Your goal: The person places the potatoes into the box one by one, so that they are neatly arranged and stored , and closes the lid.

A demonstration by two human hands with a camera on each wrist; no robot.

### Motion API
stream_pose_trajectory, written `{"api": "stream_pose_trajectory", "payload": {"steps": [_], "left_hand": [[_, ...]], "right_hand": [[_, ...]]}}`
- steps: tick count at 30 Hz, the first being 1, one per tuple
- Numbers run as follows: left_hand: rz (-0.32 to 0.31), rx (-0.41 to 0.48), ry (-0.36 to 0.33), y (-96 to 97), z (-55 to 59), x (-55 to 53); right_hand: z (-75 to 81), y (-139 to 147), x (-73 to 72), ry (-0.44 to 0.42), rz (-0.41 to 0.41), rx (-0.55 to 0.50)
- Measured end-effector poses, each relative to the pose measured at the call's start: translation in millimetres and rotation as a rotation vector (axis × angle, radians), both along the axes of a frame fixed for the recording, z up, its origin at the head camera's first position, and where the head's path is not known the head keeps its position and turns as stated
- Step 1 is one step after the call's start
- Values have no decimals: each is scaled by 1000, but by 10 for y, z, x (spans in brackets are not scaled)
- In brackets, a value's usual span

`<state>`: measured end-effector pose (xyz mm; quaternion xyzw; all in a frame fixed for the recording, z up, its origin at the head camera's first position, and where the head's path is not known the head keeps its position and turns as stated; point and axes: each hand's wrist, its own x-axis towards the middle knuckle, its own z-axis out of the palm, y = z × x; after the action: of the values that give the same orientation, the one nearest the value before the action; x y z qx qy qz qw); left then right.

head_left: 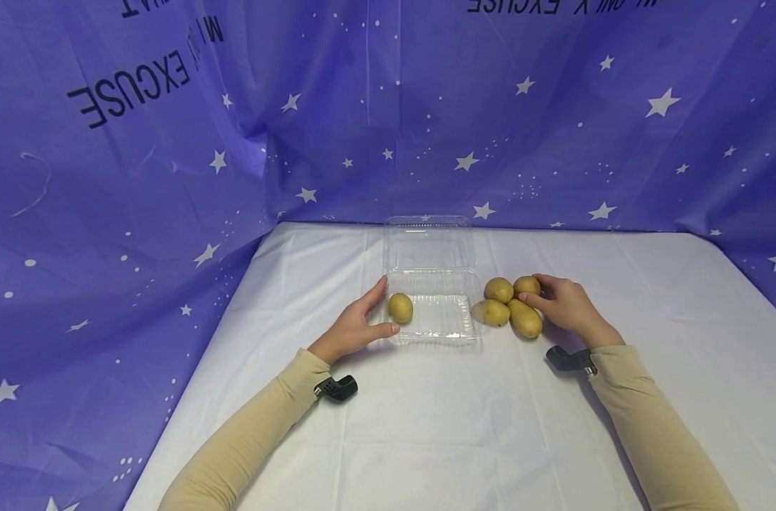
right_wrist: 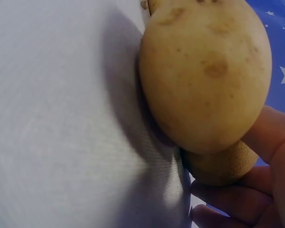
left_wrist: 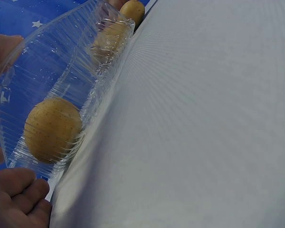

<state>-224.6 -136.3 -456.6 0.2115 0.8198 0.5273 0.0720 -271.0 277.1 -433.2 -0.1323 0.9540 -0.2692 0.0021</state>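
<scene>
On the white cloth (head_left: 439, 426) the clear container (head_left: 442, 317) stands with its lid (head_left: 429, 247) folded back at the far side. As I judge, the work of filling is near its beginning: one potato (head_left: 401, 309) lies inside, at the left end, and four potatoes are outside, grouped on the right. The left hand (head_left: 352, 330) touches the left end of the container, with thumb and forefinger spread wide apart. The right hand (head_left: 569, 309) pinches the far right potato (head_left: 527, 285) of the group between thumb and fingers. In the right wrist view a nearer potato partly covers it, so I cannot say surely whether it is lifted. The other three, namely the far left potato (head_left: 499, 289), the near left potato (head_left: 495, 313) beside the container's right wall, and the near right potato (head_left: 525, 319), are not held. The lid is not closed.
</scene>
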Motion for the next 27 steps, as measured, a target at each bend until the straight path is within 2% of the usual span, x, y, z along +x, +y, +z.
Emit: {"api": "stream_pose_trajectory", "payload": {"steps": [10,21,27], "left_hand": [[5,-1,-15,13,-27,-5],[-3,-12,-6,6,-14,-15],[-1,-14,-2,-21,-9,-5]], "right_hand": [[-5,32,19,69,2,-16],[63,16,34,196,-13,-108],[108,-52,40,217,-6,-164]]}}
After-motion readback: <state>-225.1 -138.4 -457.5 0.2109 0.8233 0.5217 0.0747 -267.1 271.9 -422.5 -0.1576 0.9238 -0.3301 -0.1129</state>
